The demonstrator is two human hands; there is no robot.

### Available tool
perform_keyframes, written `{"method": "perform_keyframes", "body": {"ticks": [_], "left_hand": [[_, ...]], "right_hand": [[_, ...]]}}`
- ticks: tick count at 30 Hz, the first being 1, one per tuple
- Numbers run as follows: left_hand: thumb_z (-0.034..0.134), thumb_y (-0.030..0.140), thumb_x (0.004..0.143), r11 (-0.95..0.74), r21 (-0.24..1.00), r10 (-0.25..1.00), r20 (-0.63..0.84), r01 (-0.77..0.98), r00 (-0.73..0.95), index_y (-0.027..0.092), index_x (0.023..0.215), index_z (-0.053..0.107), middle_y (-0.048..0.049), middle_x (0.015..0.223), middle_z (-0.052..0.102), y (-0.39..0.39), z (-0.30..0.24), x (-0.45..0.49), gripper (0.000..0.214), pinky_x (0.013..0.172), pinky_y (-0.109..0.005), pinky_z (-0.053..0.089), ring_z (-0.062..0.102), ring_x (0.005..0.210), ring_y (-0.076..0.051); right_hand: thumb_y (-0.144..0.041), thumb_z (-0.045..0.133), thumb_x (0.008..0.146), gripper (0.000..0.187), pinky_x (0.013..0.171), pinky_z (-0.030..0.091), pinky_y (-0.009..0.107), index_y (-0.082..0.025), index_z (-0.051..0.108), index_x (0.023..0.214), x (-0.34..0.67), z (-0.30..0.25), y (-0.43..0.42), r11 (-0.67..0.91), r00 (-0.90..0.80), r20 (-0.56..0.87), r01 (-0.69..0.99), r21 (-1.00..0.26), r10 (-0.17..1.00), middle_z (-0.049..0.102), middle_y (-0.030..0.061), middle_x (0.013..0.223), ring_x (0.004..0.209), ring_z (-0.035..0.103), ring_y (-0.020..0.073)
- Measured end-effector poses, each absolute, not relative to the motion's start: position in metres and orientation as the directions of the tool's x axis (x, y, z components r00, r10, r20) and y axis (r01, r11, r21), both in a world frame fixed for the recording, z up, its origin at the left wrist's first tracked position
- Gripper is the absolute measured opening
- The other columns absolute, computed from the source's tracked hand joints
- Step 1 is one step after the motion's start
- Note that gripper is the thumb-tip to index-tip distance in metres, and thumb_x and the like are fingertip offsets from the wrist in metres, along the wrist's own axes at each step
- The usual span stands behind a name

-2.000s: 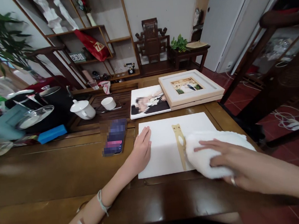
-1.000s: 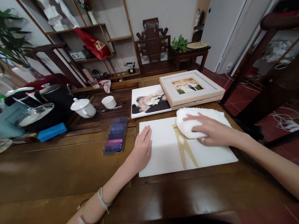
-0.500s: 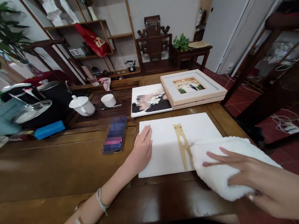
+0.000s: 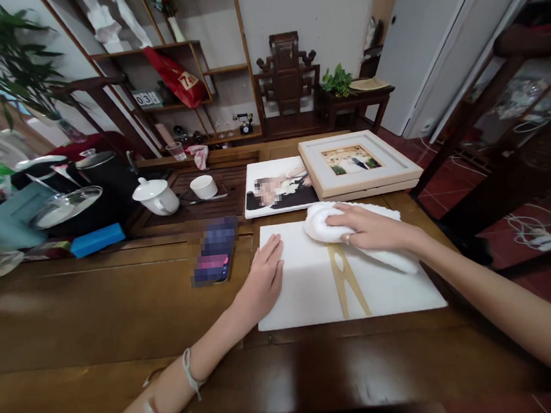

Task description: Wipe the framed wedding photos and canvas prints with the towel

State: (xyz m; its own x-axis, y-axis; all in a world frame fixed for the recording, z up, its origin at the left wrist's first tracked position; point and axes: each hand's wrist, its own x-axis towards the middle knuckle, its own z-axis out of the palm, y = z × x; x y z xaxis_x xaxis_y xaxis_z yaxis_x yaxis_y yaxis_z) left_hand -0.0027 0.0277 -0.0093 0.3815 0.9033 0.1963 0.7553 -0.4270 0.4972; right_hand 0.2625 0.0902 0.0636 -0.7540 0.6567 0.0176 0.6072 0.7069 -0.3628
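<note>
A white board (image 4: pixel 302 282) lies on the wooden table, with a tan A-shaped stand piece (image 4: pixel 344 284) on its surface. My left hand (image 4: pixel 266 275) rests flat on the board's left edge, fingers stretched out and together. Bunched in my right hand (image 4: pixel 365 225) is a white fluffy cloth (image 4: pixel 323 221), pressed on the board's far part. The cloth hides the top of the tan piece and the board's far right corner.
Behind the board lie a photo print panel (image 4: pixel 281 186) and a framed picture (image 4: pixel 363 159). To the left are a phone (image 4: pixel 215 251), a lidded white cup (image 4: pixel 155 196), a small white bowl (image 4: pixel 204 187), a blue block (image 4: pixel 97 240) and a black pot (image 4: pixel 71 210).
My right hand has moved the cloth from the board's near right corner to its far edge, uncovering the tan piece's lower legs. My left hand stays on the left edge.
</note>
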Motion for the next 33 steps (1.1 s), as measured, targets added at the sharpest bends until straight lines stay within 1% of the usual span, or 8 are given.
{"method": "perform_keyframes", "body": {"ticks": [3, 7, 10, 13, 17, 23, 29, 33], "left_hand": [[0.029, 0.023, 0.098, -0.430, 0.497, 0.902, 0.200, 0.754, 0.383, 0.012, 0.140, 0.040, -0.0163, 0.151, 0.036, 0.028, -0.010, -0.003, 0.045, 0.116, -0.049, 0.028, 0.028, 0.143, -0.026], [0.029, 0.022, 0.098, -0.424, 0.501, 0.905, 0.194, 0.755, 0.380, 0.014, 0.141, 0.039, -0.0152, 0.152, 0.035, 0.027, -0.011, -0.003, 0.045, 0.117, -0.049, 0.028, 0.026, 0.144, -0.025], [0.028, 0.022, 0.098, -0.423, 0.496, 0.905, 0.186, 0.758, 0.383, 0.013, 0.141, 0.038, -0.0157, 0.152, 0.034, 0.026, -0.011, -0.003, 0.045, 0.117, -0.049, 0.027, 0.025, 0.144, -0.025], [0.028, 0.022, 0.098, -0.421, 0.495, 0.906, 0.186, 0.760, 0.381, 0.012, 0.142, 0.037, -0.0162, 0.152, 0.034, 0.026, -0.011, -0.003, 0.046, 0.117, -0.050, 0.027, 0.024, 0.144, -0.025], [0.027, 0.022, 0.098, -0.418, 0.496, 0.907, 0.181, 0.761, 0.380, 0.011, 0.142, 0.036, -0.0168, 0.152, 0.034, 0.026, -0.013, -0.003, 0.046, 0.117, -0.051, 0.026, 0.024, 0.144, -0.025], [0.029, 0.023, 0.098, -0.428, 0.502, 0.903, 0.205, 0.752, 0.377, 0.012, 0.141, 0.038, -0.0170, 0.151, 0.035, 0.027, -0.013, -0.003, 0.046, 0.115, -0.052, 0.028, 0.026, 0.143, -0.027], [0.029, 0.024, 0.098, -0.444, 0.500, 0.896, 0.229, 0.744, 0.381, 0.008, 0.139, 0.041, -0.0200, 0.144, 0.042, 0.027, -0.012, -0.002, 0.046, 0.115, -0.052, 0.029, 0.035, 0.139, -0.029], [0.029, 0.025, 0.098, -0.430, 0.514, 0.903, 0.227, 0.742, 0.365, 0.012, 0.140, 0.041, -0.0179, 0.146, 0.041, 0.027, -0.013, -0.003, 0.045, 0.114, -0.051, 0.030, 0.034, 0.139, -0.028]], "right_hand": [[-0.013, 0.042, 0.075, 0.028, 0.092, 0.038, 0.044, -0.020, 0.057, 0.098, 0.264, 0.061, 0.094, 0.693, -0.746, -0.008, 0.622, -0.364, 0.666, 0.061, 0.0090, 0.103, 0.117, 0.047, 0.0323], [-0.022, 0.043, 0.075, 0.039, 0.092, 0.039, 0.046, -0.018, 0.060, 0.111, 0.307, 0.062, 0.090, 0.581, -0.630, -0.057, 0.743, -0.332, 0.774, 0.063, 0.0118, 0.112, 0.107, 0.053, 0.0331], [-0.030, 0.044, 0.074, 0.041, 0.088, 0.042, 0.045, -0.019, 0.063, 0.110, 0.342, 0.065, 0.086, 0.485, -0.537, -0.089, 0.811, -0.326, 0.839, 0.065, 0.0106, 0.111, 0.100, 0.057, 0.0338], [-0.030, 0.045, 0.073, 0.040, 0.086, 0.043, 0.044, -0.021, 0.065, 0.106, 0.347, 0.071, 0.084, 0.464, -0.521, -0.100, 0.818, -0.340, 0.847, 0.066, 0.0094, 0.109, 0.099, 0.057, 0.0337], [-0.023, 0.045, 0.071, 0.034, 0.084, 0.041, 0.041, -0.020, 0.065, 0.099, 0.304, 0.079, 0.087, 0.539, -0.601, -0.094, 0.767, -0.348, 0.794, 0.066, 0.0098, 0.103, 0.097, 0.056, 0.0312], [-0.011, 0.043, 0.068, 0.020, 0.063, 0.033, 0.030, -0.018, 0.057, 0.081, 0.209, 0.090, 0.111, 0.687, -0.783, -0.102, 0.593, -0.420, 0.613, 0.063, 0.0054, 0.080, 0.074, 0.053, 0.0210], [-0.008, 0.046, 0.064, 0.017, 0.059, 0.031, 0.028, -0.017, 0.054, 0.076, 0.142, 0.092, 0.137, 0.707, -0.825, -0.101, 0.534, -0.464, 0.557, 0.063, 0.0048, 0.082, 0.073, 0.052, 0.0187], [-0.009, 0.044, 0.067, 0.022, 0.062, 0.033, 0.028, -0.017, 0.058, 0.083, 0.148, 0.092, 0.129, 0.699, -0.809, -0.094, 0.553, -0.454, 0.580, 0.065, 0.0065, 0.088, 0.076, 0.053, 0.0198]]}}
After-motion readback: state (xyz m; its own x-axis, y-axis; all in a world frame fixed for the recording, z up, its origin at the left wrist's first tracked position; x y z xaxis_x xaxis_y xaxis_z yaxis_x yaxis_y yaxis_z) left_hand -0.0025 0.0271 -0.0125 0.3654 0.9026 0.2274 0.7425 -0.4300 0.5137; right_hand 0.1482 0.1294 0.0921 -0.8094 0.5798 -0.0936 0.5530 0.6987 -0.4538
